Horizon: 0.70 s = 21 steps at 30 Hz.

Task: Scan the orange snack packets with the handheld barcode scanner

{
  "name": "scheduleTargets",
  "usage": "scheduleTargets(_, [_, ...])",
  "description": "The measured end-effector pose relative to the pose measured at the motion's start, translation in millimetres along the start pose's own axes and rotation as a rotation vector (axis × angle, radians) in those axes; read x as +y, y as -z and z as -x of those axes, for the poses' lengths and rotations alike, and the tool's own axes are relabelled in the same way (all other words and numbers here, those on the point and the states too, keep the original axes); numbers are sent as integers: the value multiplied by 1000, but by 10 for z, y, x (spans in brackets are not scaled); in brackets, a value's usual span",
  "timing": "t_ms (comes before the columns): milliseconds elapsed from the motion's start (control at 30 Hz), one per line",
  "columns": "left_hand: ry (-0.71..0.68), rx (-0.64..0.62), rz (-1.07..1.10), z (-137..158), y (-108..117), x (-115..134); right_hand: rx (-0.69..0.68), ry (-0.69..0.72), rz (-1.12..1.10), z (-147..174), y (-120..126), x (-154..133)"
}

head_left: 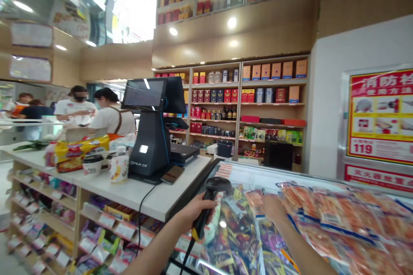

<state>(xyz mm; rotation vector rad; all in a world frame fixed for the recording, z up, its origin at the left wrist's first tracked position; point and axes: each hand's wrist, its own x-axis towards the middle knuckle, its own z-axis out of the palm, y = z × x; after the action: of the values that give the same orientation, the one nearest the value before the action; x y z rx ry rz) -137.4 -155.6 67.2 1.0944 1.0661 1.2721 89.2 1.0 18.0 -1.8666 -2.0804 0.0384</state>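
Observation:
My left hand is wrapped round the handle of a black and yellow barcode scanner, with its head pointing up and away. A cable runs down from the scanner's handle. Beside it shows a white and green packet; whether it touches my hand I cannot tell. My right hand is over the glass-topped display, fingers closed at the edge of a small orange-red packet. Its fingertips are partly blurred. Clear packets of orange-pink food lie piled just right of this hand.
A white counter on the left carries a checkout terminal, a phone, cups and a yellow snack bag. Several people stand behind it. Dark and purple packets fill the display; boxed goods line the back shelves.

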Motion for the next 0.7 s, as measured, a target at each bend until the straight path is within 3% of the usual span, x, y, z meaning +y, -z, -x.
scheduleTargets(267, [21, -123, 101, 190, -388, -154, 10, 100, -122, 12, -100, 134])
scheduleTargets(600, [59, 36, 60, 575, -263, -201, 40, -23, -626, 44, -105, 100])
scheduleTargets(700, [73, 88, 57, 604, -213, -189, 112, -68, -929, 90, -76, 27])
